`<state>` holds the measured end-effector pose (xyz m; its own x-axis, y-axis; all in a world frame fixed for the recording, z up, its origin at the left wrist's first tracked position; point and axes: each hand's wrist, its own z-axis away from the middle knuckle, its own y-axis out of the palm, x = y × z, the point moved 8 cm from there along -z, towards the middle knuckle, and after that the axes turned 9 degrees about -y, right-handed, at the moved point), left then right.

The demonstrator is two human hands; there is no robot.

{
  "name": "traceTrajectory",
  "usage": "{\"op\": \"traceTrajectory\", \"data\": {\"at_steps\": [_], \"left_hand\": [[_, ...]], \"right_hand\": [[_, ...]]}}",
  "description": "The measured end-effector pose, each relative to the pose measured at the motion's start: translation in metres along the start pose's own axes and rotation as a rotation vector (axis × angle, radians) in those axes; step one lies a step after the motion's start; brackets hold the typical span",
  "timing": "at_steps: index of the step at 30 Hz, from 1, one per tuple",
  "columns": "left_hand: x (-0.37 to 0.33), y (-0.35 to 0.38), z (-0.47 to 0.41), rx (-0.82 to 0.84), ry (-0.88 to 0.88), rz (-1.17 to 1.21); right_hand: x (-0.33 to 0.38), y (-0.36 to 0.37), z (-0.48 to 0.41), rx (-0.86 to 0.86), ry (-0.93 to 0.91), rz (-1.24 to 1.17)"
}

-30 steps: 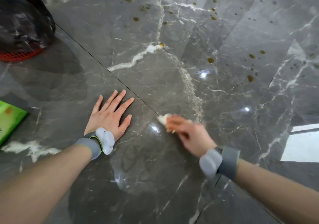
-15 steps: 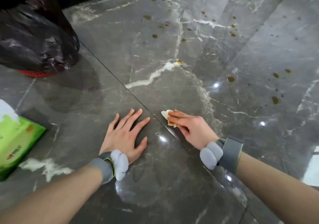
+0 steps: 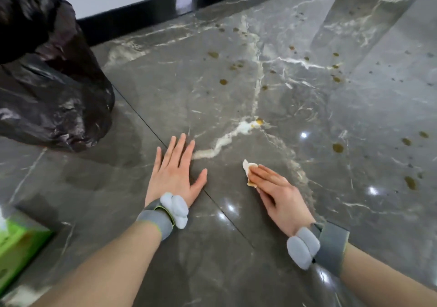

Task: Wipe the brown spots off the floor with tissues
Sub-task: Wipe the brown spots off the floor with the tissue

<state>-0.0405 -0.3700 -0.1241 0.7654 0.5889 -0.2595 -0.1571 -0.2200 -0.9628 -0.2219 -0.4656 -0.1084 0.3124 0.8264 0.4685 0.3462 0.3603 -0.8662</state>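
Note:
A grey marble floor (image 3: 307, 108) carries several brown spots: one (image 3: 259, 122) beside a white vein just beyond my hands, another (image 3: 338, 147) to the right, more (image 3: 223, 82) farther off. My right hand (image 3: 275, 188) lies with straight fingers pressing a crumpled, brown-stained tissue (image 3: 248, 166) onto the floor. My left hand (image 3: 176, 173) rests flat on the floor, fingers spread, holding nothing.
A black rubbish bag (image 3: 49, 89) bulges at the upper left. A green tissue pack (image 3: 16, 247) sits at the left edge. A black skirting board (image 3: 165, 6) and white wall run along the far side.
The view has tilted up, showing more floor and the wall. My right hand with the tissue has slid right, away from the left hand. My left hand stays flat on the floor.

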Motion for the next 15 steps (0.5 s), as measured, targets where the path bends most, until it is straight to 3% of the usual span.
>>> {"op": "traceTrajectory", "data": {"at_steps": [4, 7, 9, 12, 14, 15], "left_hand": [[0.004, 0.002, -0.005, 0.04, -0.002, -0.016], [0.003, 0.004, -0.004, 0.084, -0.016, -0.017], [0.004, 0.006, -0.005, 0.105, -0.026, -0.016], [0.005, 0.005, -0.008, 0.122, -0.036, -0.005], [0.005, 0.006, -0.005, 0.137, -0.03, -0.007], [0.005, 0.006, -0.005, 0.14, -0.03, -0.003]], "right_hand": [[0.02, 0.019, -0.031, 0.119, -0.158, -0.063], [0.005, 0.014, -0.061, 0.137, -0.212, 0.022], [-0.036, -0.008, -0.086, 0.015, -0.014, 0.056], [-0.095, -0.039, -0.102, -0.196, 0.473, 0.065], [-0.084, -0.032, -0.107, -0.238, 0.502, 0.086], [-0.065, -0.019, -0.113, -0.218, 0.424, 0.065]]}}
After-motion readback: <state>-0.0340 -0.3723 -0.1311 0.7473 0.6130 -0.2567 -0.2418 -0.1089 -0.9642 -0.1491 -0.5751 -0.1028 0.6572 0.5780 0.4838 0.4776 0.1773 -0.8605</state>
